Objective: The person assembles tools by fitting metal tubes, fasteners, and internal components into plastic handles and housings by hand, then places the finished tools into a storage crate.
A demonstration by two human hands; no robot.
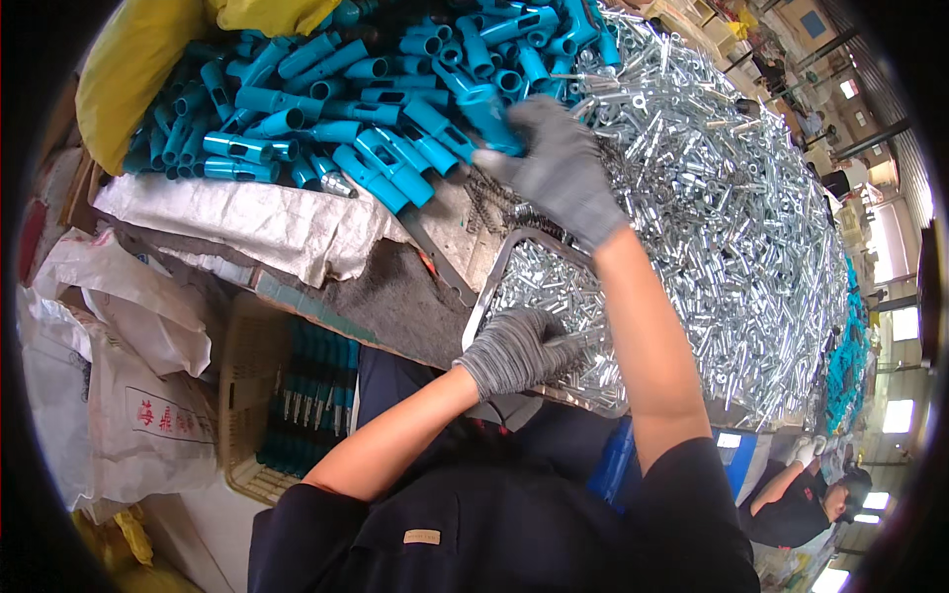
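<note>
Teal tube [488, 111] lies beyond the tray [481, 311], our landmark, over the near edge of a heap of teal slotted tubes [386, 148]. The tube is motion-blurred, its ends hard to make out.

Our right hand [563, 173], in a grey knit glove and blurred too, reaches past the tray; we see thumb and fingers closed around the tube.

Our left hand [519, 351], in a matching glove, lies across the near side of the tray, fingers bent down among small silver metal parts [539, 277] inside it. We cannot tell whether those fingers pinch anything.

Just beyond the tray we note dark coil springs [484, 203], loose on the worktop [457, 237]. Beside the tray, to its left, a flat metal bar [442, 262] lies aslant. To the tray's right and beyond, a broad mound of silver metal fittings [702, 217].

Farther left of the tray: a white woven sheet [237, 222] along the near edge of the teal heap, and beyond that a yellow sack [138, 84]. Left of the tray and lower down, a plastic crate [237, 395] holds teal parts with silver tips [316, 395]; a white sack [148, 371] stands past it. Far right of the tray, a co-worker [796, 509] in dark clothes and a cap.
</note>
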